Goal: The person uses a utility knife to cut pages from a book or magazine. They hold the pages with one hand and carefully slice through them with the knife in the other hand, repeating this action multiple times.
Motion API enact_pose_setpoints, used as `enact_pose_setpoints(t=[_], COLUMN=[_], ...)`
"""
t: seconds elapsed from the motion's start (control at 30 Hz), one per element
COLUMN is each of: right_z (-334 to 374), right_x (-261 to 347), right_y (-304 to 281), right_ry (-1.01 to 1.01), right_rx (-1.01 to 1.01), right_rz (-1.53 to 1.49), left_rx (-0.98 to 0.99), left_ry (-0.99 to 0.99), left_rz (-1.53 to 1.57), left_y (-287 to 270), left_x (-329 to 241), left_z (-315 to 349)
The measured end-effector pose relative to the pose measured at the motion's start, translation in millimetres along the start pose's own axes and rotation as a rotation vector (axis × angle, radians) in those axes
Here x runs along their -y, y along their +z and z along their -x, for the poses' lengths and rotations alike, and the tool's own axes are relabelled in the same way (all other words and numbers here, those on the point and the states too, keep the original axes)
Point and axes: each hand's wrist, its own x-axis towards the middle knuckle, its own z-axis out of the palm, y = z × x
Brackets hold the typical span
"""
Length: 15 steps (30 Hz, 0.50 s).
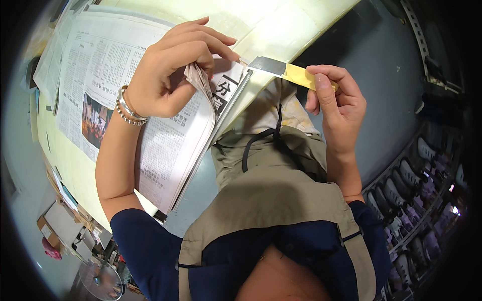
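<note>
My left hand (175,70) is over a stack of newspapers (165,150). Its thumb and bent fingers pinch a crumpled, folded-up corner of newspaper (198,83), while other fingers reach forward. A silver bracelet and a beaded one circle that wrist. In my right hand (336,100) is a flat knife (296,74) with a yellow handle, gripped between thumb and fingers. Its dark grey, slanted blade points left, and the tip comes close to the paper beside the table edge. Whether the tip touches the paper I cannot tell.
The pale yellow table (271,25) runs diagonally, its edge close to my body. A rack holding several shoes (401,175) stands low on the right. At the lower left are a fan (100,279) and a cardboard box (47,231). I wear a khaki apron (266,195).
</note>
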Motion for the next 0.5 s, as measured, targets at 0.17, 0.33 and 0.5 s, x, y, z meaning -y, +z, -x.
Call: enact_pose_setpoints(t=[0.17,0.33,0.5], right_z=[-2,-1,0], right_x=[1,1,0], right_y=[2,4,4], right_ry=[0.012,-0.011,-0.057], right_rx=[0.041,0.056,0.047], right_rz=[0.049,0.052,0.042], left_rx=[-0.067,-0.212,-0.065], left_ry=[-0.003,-0.055,0.084], left_rz=[0.062,-0.01,-0.263], left_y=[1,7,-3], left_x=[-3,-12,-10], left_z=[1,4,-1])
